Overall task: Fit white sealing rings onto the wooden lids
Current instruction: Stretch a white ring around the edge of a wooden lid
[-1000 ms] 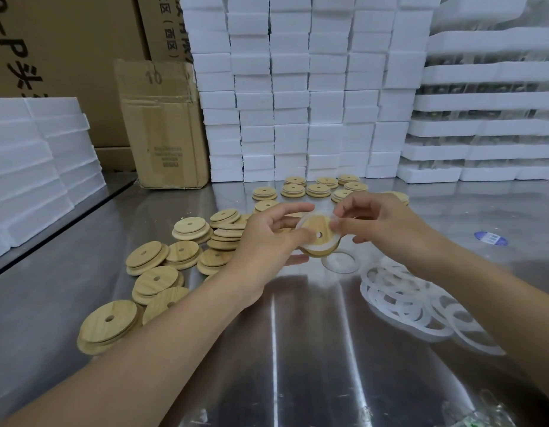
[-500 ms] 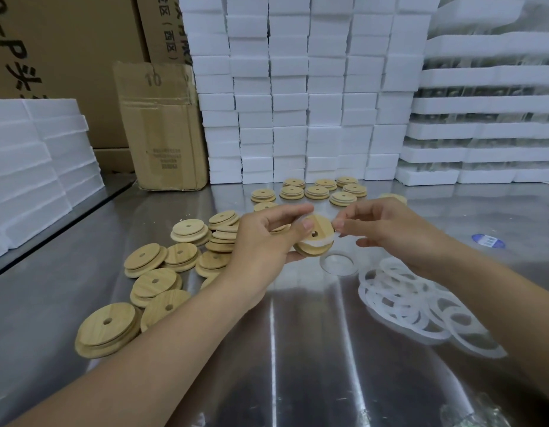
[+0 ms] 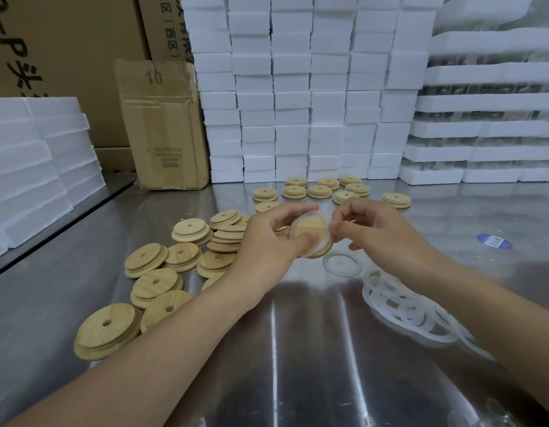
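I'm seeing left hand gripping lid above table, between lid pile and ring pile. Right hand pinching ring at lid's edge, seemingly half seated; blurry there.

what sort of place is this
Most likely a packing or assembly area in a factory or warehouse: stacked white foam blocks, cardboard cartons, and batches of identical wooden lids and white sealing rings on a steel worktable.
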{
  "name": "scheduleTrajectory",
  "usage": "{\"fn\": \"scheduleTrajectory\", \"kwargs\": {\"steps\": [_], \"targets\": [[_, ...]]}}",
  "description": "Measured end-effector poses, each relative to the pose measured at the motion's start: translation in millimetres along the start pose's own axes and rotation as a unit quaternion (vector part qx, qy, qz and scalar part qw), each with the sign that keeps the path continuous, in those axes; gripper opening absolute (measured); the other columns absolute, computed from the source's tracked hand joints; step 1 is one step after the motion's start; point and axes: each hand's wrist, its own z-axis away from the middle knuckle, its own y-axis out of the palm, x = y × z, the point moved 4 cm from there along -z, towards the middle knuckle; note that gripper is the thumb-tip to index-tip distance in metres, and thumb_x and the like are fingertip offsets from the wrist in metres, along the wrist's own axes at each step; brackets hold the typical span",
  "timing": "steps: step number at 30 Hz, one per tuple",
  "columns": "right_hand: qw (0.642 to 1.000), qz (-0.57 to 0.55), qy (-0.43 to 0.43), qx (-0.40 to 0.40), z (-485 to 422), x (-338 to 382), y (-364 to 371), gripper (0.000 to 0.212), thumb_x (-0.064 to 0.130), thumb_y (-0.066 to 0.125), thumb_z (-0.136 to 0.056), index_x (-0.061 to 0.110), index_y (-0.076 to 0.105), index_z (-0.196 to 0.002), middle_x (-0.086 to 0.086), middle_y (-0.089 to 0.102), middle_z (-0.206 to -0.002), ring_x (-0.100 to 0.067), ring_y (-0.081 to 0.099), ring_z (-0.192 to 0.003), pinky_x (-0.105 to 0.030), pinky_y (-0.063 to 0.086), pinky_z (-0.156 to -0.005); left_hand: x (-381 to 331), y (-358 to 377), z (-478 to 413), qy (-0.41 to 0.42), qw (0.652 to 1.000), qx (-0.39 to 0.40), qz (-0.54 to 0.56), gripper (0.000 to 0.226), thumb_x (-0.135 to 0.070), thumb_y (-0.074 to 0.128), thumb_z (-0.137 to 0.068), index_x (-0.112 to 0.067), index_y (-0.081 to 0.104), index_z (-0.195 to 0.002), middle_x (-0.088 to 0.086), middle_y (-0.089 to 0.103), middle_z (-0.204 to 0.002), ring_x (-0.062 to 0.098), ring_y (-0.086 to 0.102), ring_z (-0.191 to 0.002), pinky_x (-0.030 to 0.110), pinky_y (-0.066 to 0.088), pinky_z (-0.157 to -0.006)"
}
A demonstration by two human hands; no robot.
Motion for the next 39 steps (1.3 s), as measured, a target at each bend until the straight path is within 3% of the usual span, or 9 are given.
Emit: {"fn": "scheduleTrajectory", "kwargs": {"steps": [8,11,13,19,24,27,32,35,39], "targets": [[0.999,0.02,-0.029,0.004,1,2,1,0.006,0.017,0.075,-0.094,0.014,0.075,-0.088,-0.004,0.077,-0.089,-0.031,0.071,-0.089,-0.035,0.047,-0.078,3,3,1,-0.009,0.999,0.016,-0.028,0.029,-0.002,0.079,-0.093,-0.018,0.08,-0.117,-0.004,0.082,-0.105,0.007,0.077,-0.089,0.019,0.058,-0.065],[0.999,0.024,-0.007,0.028,-1,2,-4,0.009,0.022,0.074,-0.096,0.017,0.076,-0.089,-0.017,0.075,-0.096,-0.036,0.064,-0.087,-0.039,0.043,-0.081,0,1,1,-0.021,0.999,0.027,-0.014,0.029,-0.002,0.079,-0.093,-0.017,0.079,-0.118,-0.001,0.082,-0.106,0.009,0.077,-0.088,0.022,0.059,-0.065],[0.999,0.027,0.019,0.04,-4,1,-13,0.011,0.024,0.074,-0.096,0.019,0.076,-0.087,-0.021,0.073,-0.107,-0.025,0.058,-0.086,-0.039,0.04,-0.084,-4,-1,0,-0.025,0.999,0.026,0.016,0.029,-0.002,0.078,-0.093,-0.016,0.079,-0.118,0.001,0.082,-0.107,0.011,0.077,-0.09,0.026,0.061,-0.069],[0.993,0.055,0.058,0.086,-5,-4,-16,0.012,0.028,0.07,-0.098,0.025,0.078,-0.089,0.001,0.077,-0.104,-0.017,0.069,-0.107,-0.044,0.051,-0.103,-6,5,7,-0.031,0.999,0.015,0.039,0.033,-0.001,0.078,-0.093,-0.023,0.078,-0.118,0.001,0.08,-0.111,0.014,0.077,-0.094,0.04,0.067,-0.077],[0.997,0.046,0.038,0.055,1,1,-5,0.017,0.032,0.069,-0.097,0.016,0.073,-0.093,-0.005,0.077,-0.099,-0.018,0.071,-0.1,-0.049,0.057,-0.098,-6,7,8,-0.027,0.998,-0.008,0.05,0.04,-0.001,0.078,-0.092,-0.032,0.078,-0.117,0.004,0.067,-0.118,0.015,0.077,-0.087,0.036,0.067,-0.074],[0.999,0.023,0.005,0.032,3,6,0,0.015,0.026,0.074,-0.094,0.011,0.071,-0.093,-0.014,0.074,-0.098,-0.025,0.065,-0.086,-0.048,0.052,-0.082,-6,6,7,-0.02,0.998,-0.015,0.049,0.041,0.0,0.077,-0.092,-0.033,0.078,-0.116,0.006,0.066,-0.119,0.017,0.075,-0.084,0.037,0.067,-0.078],[0.999,0.023,-0.033,-0.008,3,8,2,0.005,0.012,0.071,-0.096,0.011,0.07,-0.091,-0.002,0.074,-0.092,-0.033,0.07,-0.089,-0.053,0.053,-0.08,-4,8,7,-0.008,1.0,0.004,0.024,0.035,0.0,0.077,-0.092,-0.021,0.077,-0.121,0.002,0.075,-0.115,0.016,0.074,-0.09,0.031,0.062,-0.084],[0.998,0.031,-0.049,0.006,2,6,4,0.008,0.015,0.071,-0.098,0.014,0.071,-0.09,0.003,0.075,-0.091,-0.02,0.072,-0.089,-0.036,0.053,-0.083,-1,8,6,-0.014,1.0,0.0,0.013,0.028,-0.009,0.078,-0.095,-0.019,0.077,-0.121,0.003,0.08,-0.11,0.013,0.076,-0.095,0.022,0.06,-0.076],[0.999,0.014,-0.027,0.019,-3,2,-4,0.008,0.014,0.072,-0.096,0.014,0.075,-0.088,0.002,0.076,-0.089,-0.007,0.071,-0.088,-0.022,0.05,-0.081,1,7,5,-0.032,0.999,0.014,0.022,0.027,-0.012,0.078,-0.096,-0.019,0.076,-0.122,0.004,0.081,-0.109,0.013,0.079,-0.091,0.03,0.065,-0.073]]}}
